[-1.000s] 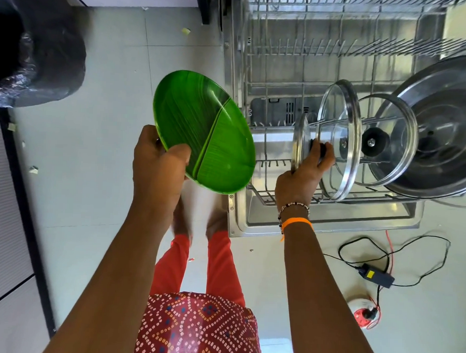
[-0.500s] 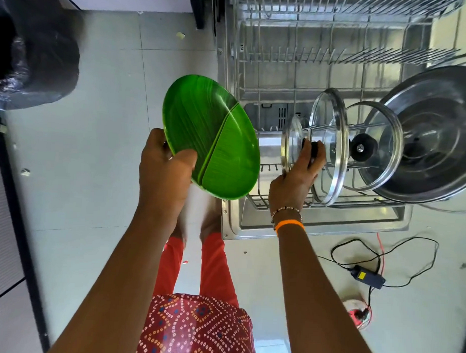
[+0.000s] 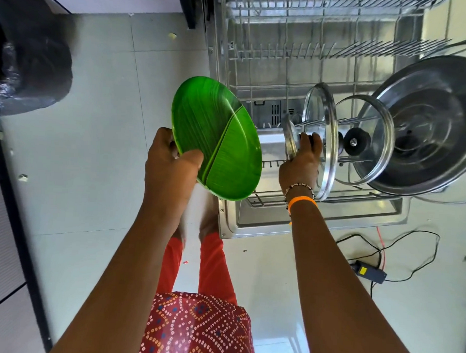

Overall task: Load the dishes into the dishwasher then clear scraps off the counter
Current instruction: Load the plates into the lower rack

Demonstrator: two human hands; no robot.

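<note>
My left hand point(image 3: 171, 163) grips the rim of a green leaf-patterned plate point(image 3: 217, 133), held tilted above the floor just left of the open dishwasher's lower rack point(image 3: 276, 201). My right hand point(image 3: 301, 163) holds the black knob of a small glass lid point(image 3: 288, 136), which stands on edge in the rack. To its right stand a larger glass lid point(image 3: 321, 121), another glass lid point(image 3: 373, 144) with a black knob, and a big steel pot point(image 3: 434, 125) on its side.
The empty upper rack point(image 3: 324, 29) is pulled out behind. A black bin bag point(image 3: 30, 58) sits at far left. A power adapter point(image 3: 368, 272) with cables lies on the floor at right. Small scraps point(image 3: 172, 36) dot the tiles.
My right hand has stayed on the small lid's knob and my left has kept the plate; the view shifted slightly, bringing the plate a little closer to the rack.
</note>
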